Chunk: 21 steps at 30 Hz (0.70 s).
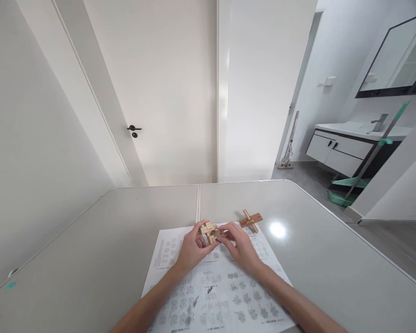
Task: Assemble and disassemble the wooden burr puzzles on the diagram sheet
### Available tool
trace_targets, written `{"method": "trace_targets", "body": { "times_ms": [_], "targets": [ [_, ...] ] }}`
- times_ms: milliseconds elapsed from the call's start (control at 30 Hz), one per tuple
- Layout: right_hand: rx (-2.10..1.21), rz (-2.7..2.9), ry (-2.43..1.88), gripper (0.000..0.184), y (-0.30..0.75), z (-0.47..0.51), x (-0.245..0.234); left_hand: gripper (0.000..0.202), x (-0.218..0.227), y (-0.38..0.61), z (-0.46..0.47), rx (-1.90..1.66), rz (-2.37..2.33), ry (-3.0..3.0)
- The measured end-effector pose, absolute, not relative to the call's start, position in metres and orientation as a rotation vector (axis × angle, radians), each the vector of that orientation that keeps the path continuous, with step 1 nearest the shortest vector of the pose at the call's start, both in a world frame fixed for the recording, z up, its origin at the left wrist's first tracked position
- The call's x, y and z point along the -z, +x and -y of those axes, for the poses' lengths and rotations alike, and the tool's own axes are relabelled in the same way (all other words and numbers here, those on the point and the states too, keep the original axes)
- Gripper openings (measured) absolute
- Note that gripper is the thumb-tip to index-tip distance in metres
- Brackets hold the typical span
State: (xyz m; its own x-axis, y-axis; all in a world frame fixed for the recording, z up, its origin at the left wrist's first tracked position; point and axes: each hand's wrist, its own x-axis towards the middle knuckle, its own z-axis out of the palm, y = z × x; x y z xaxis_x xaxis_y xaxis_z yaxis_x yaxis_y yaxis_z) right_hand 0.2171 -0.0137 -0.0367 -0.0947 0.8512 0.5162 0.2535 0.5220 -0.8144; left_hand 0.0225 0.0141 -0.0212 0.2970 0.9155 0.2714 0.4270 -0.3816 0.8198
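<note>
Fingers of my left hand (193, 249) are wrapped round a light wooden interlocking block puzzle (208, 229), made of notched bars that cross one another. From the other side, my right hand (241, 247) pinches a wooden puzzle piece (219, 233) with a dark mark on its face. That piece touches the block; how far it sits inside is hidden by the fingers. Both hands are just above a printed sheet (225, 268) covered in small grey diagrams. Beyond my right hand lies a darker wooden puzzle (251, 220), a flat board crossed by a round-ended rod.
The sheet lies on a pale grey table (107, 259) with a seam down its far half. A white door (152, 83) stands behind. At the right are a washbasin cabinet (346, 150), a green dustpan (343, 198) and a mop (291, 143).
</note>
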Motion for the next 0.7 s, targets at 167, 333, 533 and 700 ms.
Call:
{"method": "trace_targets", "body": {
  "times_ms": [167,333,533,700],
  "targets": [
    [-0.588,1.653,-0.953,0.017,0.220,0.015,0.034,0.063,0.024,0.019,-0.016,-0.968,-1.135,2.012],
    [-0.528,1.723,-1.025,0.017,0.224,0.015,0.034,0.066,0.022,0.017,-0.017,-0.961,-1.099,2.066],
    [-0.493,1.788,-1.041,0.017,0.227,0.014,0.038,0.064,0.020,0.014,-0.020,-0.960,-1.058,2.132],
    [-0.489,1.863,-1.076,0.015,0.229,0.016,0.034,0.059,0.017,0.013,-0.017,-0.945,-1.052,2.192]
  ]
}}
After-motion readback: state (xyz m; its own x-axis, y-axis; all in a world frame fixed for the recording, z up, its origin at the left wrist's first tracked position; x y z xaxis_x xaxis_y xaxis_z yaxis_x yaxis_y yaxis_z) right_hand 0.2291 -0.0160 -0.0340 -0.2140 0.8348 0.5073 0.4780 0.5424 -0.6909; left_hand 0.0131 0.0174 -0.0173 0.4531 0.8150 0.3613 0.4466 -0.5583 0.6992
